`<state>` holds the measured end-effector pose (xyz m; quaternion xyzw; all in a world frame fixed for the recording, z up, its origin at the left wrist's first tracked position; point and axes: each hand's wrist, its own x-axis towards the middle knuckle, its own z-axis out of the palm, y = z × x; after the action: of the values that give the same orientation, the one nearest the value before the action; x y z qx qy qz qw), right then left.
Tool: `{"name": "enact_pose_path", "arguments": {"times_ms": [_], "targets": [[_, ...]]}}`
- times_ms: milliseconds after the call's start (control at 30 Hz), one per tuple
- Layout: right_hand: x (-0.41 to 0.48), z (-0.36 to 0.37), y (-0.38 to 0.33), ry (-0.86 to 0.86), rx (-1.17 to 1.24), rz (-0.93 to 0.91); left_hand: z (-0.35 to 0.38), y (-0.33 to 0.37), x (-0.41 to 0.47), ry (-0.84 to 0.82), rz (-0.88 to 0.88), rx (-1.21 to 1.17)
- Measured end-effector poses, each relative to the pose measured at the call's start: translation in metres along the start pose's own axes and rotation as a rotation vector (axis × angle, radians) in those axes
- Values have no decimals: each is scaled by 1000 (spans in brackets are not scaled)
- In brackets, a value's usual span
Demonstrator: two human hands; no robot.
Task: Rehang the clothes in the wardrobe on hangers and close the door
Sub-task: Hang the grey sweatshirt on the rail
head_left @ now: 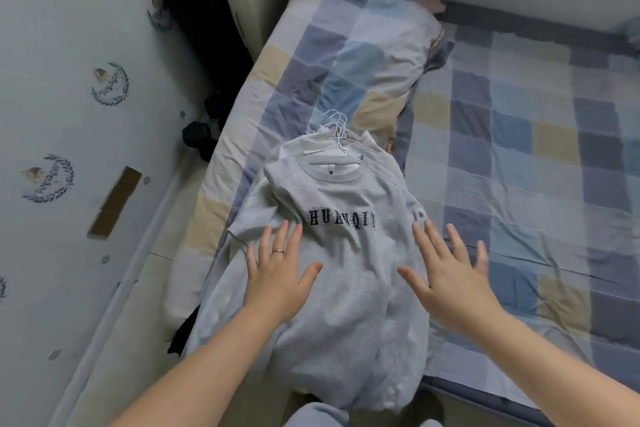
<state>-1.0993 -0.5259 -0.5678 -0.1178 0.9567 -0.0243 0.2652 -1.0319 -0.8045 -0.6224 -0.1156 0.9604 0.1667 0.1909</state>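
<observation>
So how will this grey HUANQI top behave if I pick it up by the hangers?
Likely floppy: the grey top lies wrinkled and drapes off the bed. Several white wire hangers bunch at its collar, so layers underneath may lift too, heavier. Thin hooks could tangle.

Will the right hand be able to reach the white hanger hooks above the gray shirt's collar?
Probably yes. The right hand is open and empty, and the hanger hooks stick out uncovered above the gray shirt.

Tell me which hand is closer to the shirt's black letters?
Left. The left hand almost touches the black letters from below-left; the right hand is farther, lower right.
</observation>
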Motion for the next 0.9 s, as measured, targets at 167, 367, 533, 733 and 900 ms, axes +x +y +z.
{"name": "enact_pose_path", "arguments": {"times_ms": [167, 367, 533, 733, 900], "targets": [[91, 35, -16, -24, -40, -16, 19, -36, 84, -45, -2, 14], [203, 79, -7, -29, -58, 1, 52, -48, 188, -31, -27, 43], [287, 103, 11, -12, -27, 42, 62, -52, 269, 80, -30, 88], [353, 124, 25, -54, 67, 94, 62, -59, 333, 71, -156, 121], [363, 121, 26, -3, 230, 74, 60, -56, 332, 205, -117, 63]]}}
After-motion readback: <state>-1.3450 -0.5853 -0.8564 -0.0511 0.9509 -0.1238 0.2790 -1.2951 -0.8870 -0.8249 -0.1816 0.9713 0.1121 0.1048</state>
